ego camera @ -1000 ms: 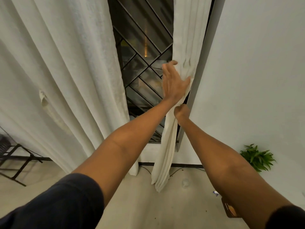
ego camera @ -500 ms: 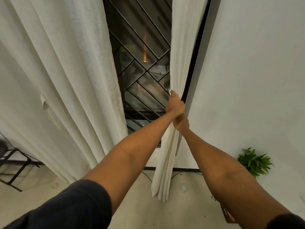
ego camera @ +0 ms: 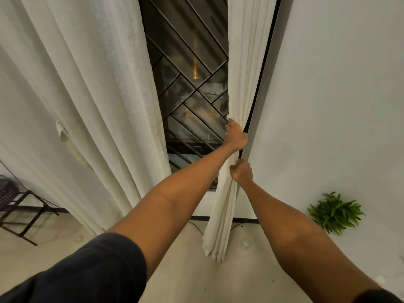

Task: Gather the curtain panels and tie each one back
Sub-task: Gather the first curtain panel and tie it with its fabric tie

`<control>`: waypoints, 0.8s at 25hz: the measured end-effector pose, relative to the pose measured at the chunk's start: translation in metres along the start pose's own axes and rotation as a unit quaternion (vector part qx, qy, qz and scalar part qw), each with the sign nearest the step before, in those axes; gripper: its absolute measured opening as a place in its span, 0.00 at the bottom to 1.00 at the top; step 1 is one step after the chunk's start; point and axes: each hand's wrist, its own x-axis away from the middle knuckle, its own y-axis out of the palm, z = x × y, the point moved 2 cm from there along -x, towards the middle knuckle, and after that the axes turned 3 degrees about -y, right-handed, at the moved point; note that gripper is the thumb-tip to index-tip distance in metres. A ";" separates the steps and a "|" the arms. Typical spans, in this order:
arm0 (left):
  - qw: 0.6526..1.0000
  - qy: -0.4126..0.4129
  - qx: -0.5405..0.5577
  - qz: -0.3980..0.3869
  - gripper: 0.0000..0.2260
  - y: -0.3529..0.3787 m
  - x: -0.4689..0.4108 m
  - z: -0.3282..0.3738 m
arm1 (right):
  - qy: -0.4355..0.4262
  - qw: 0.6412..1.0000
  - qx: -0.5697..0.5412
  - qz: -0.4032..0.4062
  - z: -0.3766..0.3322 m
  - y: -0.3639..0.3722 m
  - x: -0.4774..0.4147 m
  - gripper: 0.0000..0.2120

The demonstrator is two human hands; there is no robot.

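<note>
My left hand (ego camera: 236, 136) gripped the bunched right curtain panel (ego camera: 244, 84); just below it, my right hand (ego camera: 242, 172) clenched the same panel.

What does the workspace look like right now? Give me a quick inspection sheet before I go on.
Surface: pale floor, a few dark specks.
Job's things: right curtain panel bunched narrow at the window's right edge, not tied; left curtain panel hangs loose, untied; no tie-back seen.
Clutter: small round object on the floor by the bunched panel's foot; black rack at far left.
Hands: left hand grips the right panel; right hand grips it just below.
Cables: thin dark cable on the floor under the window.
Surroundings: window grille, white wall, green plant.
</note>
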 end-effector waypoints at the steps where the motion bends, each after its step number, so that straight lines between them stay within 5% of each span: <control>1: 1.000 -0.001 -0.005 -0.002 0.39 0.001 0.001 -0.002 | 0.001 1.000 -0.003 -0.004 0.001 0.003 0.004 0.06; 7: 1.000 -0.004 -0.012 0.018 0.40 0.012 -0.006 -0.024 | -0.027 0.993 -0.081 0.078 -0.009 -0.004 0.014 0.13; 12: 0.999 0.024 0.039 0.013 0.35 0.018 0.005 -0.033 | -0.025 0.998 -0.032 0.046 -0.004 -0.002 0.008 0.10; 16: 0.970 -0.001 0.240 0.023 0.26 0.031 0.023 -0.097 | -0.054 0.998 0.021 0.018 0.004 0.012 0.009 0.12; 18: 0.963 -0.052 0.254 0.070 0.20 0.042 0.031 -0.150 | -0.056 0.998 0.031 0.018 0.003 0.019 0.007 0.15; 20: 0.981 -0.061 0.182 0.035 0.19 0.056 0.040 -0.196 | -0.054 0.997 0.043 0.028 0.001 0.024 0.008 0.16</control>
